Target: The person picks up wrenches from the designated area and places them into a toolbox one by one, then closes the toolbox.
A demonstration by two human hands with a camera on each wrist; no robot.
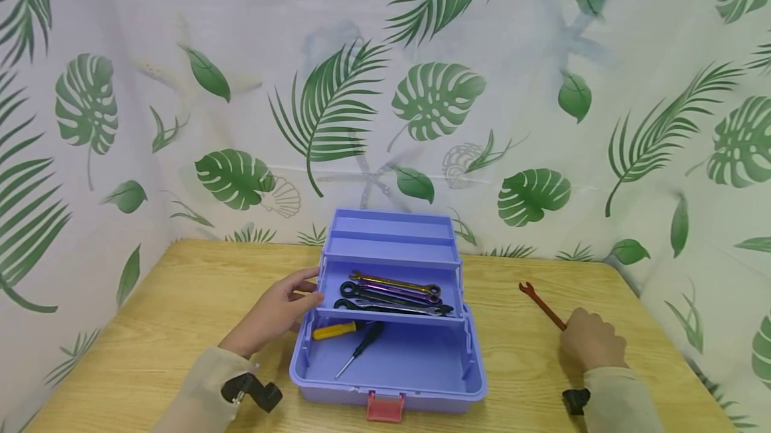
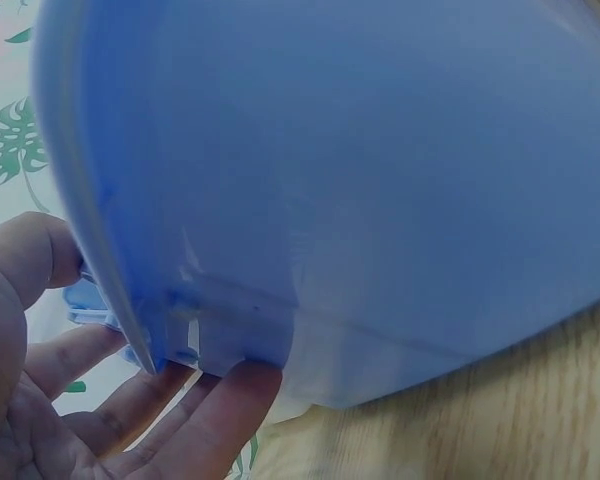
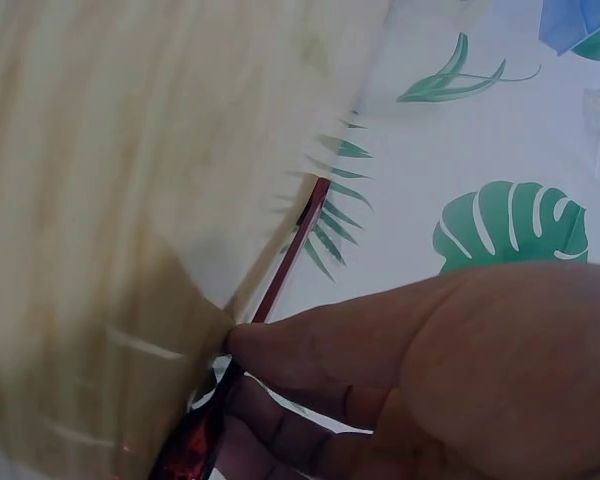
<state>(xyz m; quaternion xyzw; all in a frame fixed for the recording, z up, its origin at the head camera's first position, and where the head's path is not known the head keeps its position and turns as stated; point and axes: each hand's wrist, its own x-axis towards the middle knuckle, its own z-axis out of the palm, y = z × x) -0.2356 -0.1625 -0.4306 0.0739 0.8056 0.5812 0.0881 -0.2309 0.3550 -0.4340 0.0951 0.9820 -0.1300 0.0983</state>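
A lavender toolbox (image 1: 391, 386) stands on the table with its tray raised above the base. My left hand (image 1: 277, 312) holds the toolbox's left edge; in the left wrist view, thumb and fingers (image 2: 220, 420) lie on either side of the rim. Several combination wrenches (image 1: 391, 292), gold, purple, black and silver, lie in the tray. Below, the base holds a yellow-handled tool (image 1: 334, 331) and a black-handled screwdriver (image 1: 367, 340). To the right of the box, my right hand (image 1: 593, 340) pinches a red wrench (image 1: 545, 307) by its near part, its open-end head pointing away. In the right wrist view, the thumb (image 3: 310, 340) presses on the shaft.
The wooden table (image 1: 229, 266) extends on both sides of the toolbox. Behind it hangs a white cloth (image 1: 373, 152) printed with green leaves. A red latch (image 1: 385, 408) hangs at the box's front. The upper tray level (image 1: 391, 249) leans at the back.
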